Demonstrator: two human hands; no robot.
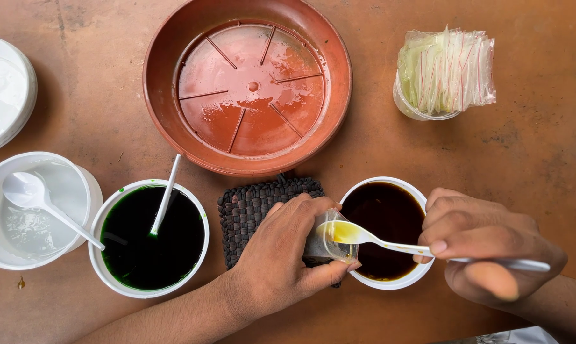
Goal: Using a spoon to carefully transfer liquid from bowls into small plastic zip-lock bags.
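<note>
Over the dark-liquid bowl (pixel 387 232), a small clear bag (pixel 326 242) is pinched open by the left hand (pixel 281 255), while a loaded white spoon (pixel 364 237) is gripped by the right hand (pixel 485 251); yellow liquid could be spilled if the spoon is tipped early.

One head-worn camera looks straight down, close above the brown tabletop (pixel 536 159).

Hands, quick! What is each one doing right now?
Left hand: closed around a small clear bag, held open over the bowl of dark liquid.
Right hand: closed, pinching a white plastic spoon of yellow liquid.
</note>
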